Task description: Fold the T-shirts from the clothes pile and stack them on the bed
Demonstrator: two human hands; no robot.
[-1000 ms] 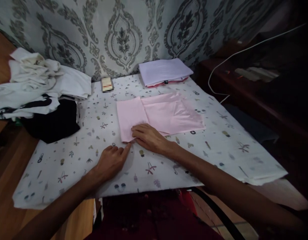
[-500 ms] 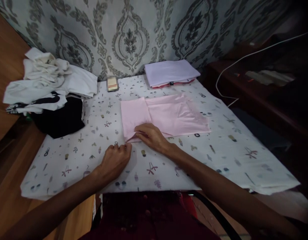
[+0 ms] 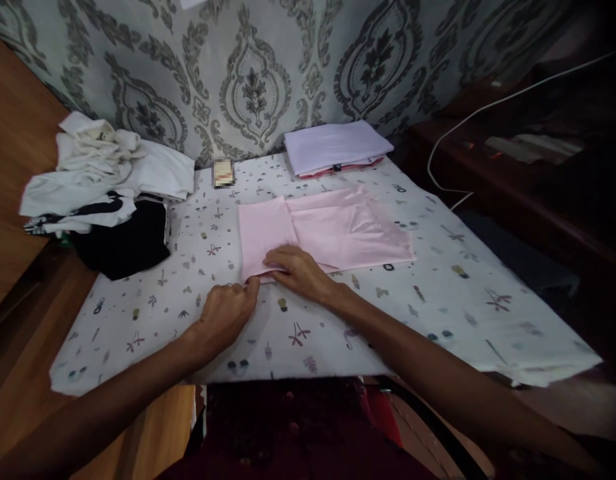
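Observation:
A pink garment (image 3: 345, 227) lies folded in a long shape on the patterned cloth, its left end turned over into a flat panel. At that panel's near left corner, my left hand (image 3: 227, 313) is closed with the fingertips pinching the edge. My right hand (image 3: 301, 273) rests over the near edge just to the right, fingers curled and thumb close to them, closed on the fabric. Between the two hands the edge shows a small dark gap. Wrinkles run across the garment's right end. What kind of garment it is, I cannot tell.
White clothes (image 3: 95, 167) are heaped over a black folded cloth (image 3: 123, 243) at the left. A lilac folded stack (image 3: 338, 147) lies at the back, near a small blurred box (image 3: 223, 173). A white cable (image 3: 433, 157) hangs at the right, beyond the table cloth (image 3: 438, 293).
My left hand has moved slightly up to the garment's corner and now pinches it. The lifted flap at the near edge lies flatter. The view has shifted a little.

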